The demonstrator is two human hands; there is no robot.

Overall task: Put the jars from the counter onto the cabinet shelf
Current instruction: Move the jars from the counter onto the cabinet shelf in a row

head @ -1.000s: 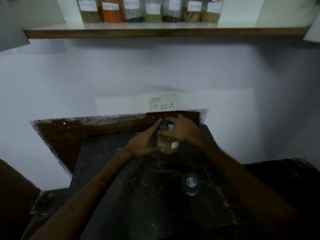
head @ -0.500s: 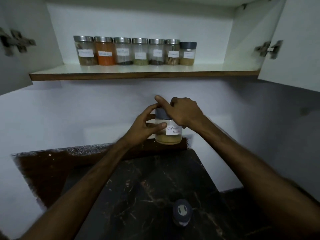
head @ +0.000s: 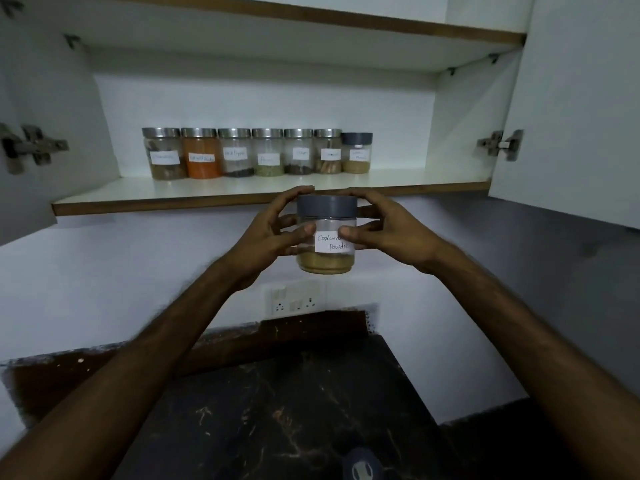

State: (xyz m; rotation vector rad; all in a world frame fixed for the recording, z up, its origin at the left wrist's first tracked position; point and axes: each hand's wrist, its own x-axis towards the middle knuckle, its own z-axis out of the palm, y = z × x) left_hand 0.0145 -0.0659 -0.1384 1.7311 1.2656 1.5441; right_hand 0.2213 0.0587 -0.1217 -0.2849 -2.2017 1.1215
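Coriander jar (head: 326, 216) lifted higher — up by shelf (head: 173, 202) edge, left hand (head: 266, 237) and right hand (head: 391, 233) fingers (head: 349, 233) clamped round it

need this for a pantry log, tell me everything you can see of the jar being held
The jar is clear and round, glass or plastic by its look, with a dark grey lid closed on top. Tan powder fills roughly its bottom third. A white handwritten label reads "Corian… powder", partly hidden by a thumb. It is upright in the air, just below the shelf edge, gripped on both sides by the left hand and the right hand.
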